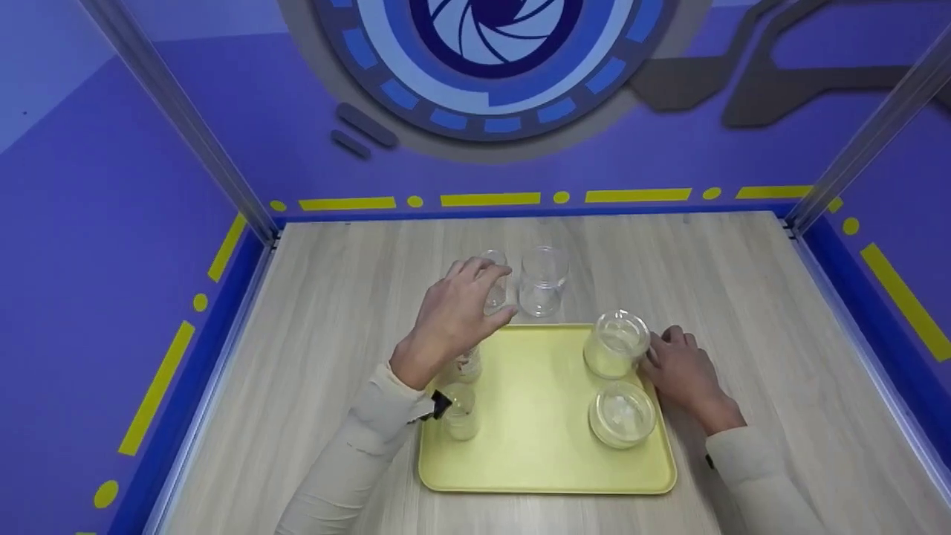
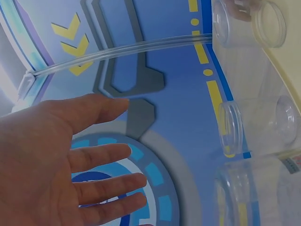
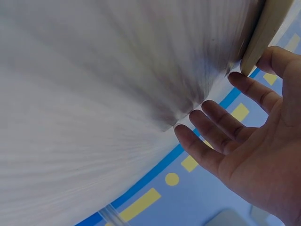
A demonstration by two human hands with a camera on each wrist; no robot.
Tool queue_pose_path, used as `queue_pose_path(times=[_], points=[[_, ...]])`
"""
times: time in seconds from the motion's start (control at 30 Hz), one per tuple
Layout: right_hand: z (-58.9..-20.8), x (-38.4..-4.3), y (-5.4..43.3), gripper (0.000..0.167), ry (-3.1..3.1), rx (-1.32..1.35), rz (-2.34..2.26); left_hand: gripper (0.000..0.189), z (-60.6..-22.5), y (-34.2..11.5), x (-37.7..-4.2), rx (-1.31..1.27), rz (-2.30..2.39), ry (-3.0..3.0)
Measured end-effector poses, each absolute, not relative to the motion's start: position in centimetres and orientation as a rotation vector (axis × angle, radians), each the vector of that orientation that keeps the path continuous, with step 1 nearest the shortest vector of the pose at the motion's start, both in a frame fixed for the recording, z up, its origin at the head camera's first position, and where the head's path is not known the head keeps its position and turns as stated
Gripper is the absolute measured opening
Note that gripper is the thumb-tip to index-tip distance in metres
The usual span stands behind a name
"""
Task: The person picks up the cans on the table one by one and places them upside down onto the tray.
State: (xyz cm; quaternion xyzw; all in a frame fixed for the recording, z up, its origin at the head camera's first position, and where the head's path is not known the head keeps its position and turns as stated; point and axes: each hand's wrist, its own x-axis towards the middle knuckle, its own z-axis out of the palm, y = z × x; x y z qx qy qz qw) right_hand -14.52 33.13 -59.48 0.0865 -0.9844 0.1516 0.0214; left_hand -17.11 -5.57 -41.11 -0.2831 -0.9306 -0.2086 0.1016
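Note:
My left hand [image 1: 462,305] hovers over the back left of the yellow tray [image 1: 535,475], thumb apart from the fingers. A clear small jar [image 1: 493,257] stands behind those fingers, partly hidden. In the left wrist view the left hand [image 2: 80,165] has extended fingers and holds nothing. Beside it, on the table behind the tray, is a wider clear jar [image 1: 544,282]. My right hand [image 1: 683,375] is at the tray's right edge, fingertips on the table. In the right wrist view its thumb and index finger touch the tray's edge [image 3: 265,37].
On the tray's right side stand two wide clear jars, one behind [image 1: 617,345] and one in front [image 1: 622,416]. Two narrower clear containers [image 1: 462,416] stand on its left, partly under my left arm. Blue panels [image 1: 483,167] enclose the wooden table [image 1: 334,297].

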Motion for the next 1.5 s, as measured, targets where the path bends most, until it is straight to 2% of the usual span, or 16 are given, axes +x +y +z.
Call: queue_pose_path(times=[0.47, 0.9, 1.5], points=[[-59.4, -14.4, 33.2, 0.04, -3.029, 0.264, 0.473, 0.051, -41.3, -4.6, -20.1, -0.761, -0.652, -2.883], [-59.3, -14.3, 33.1, 0.046, -3.073, 0.247, 0.481, 0.054, -41.2, -4.6, -22.4, -0.709, -0.61, -2.94], [-59.6, -14.3, 33.2, 0.042, -3.05, 0.256, 0.48, 0.054, -40.6, -5.2, -25.2, -0.653, -0.552, -3.013]])
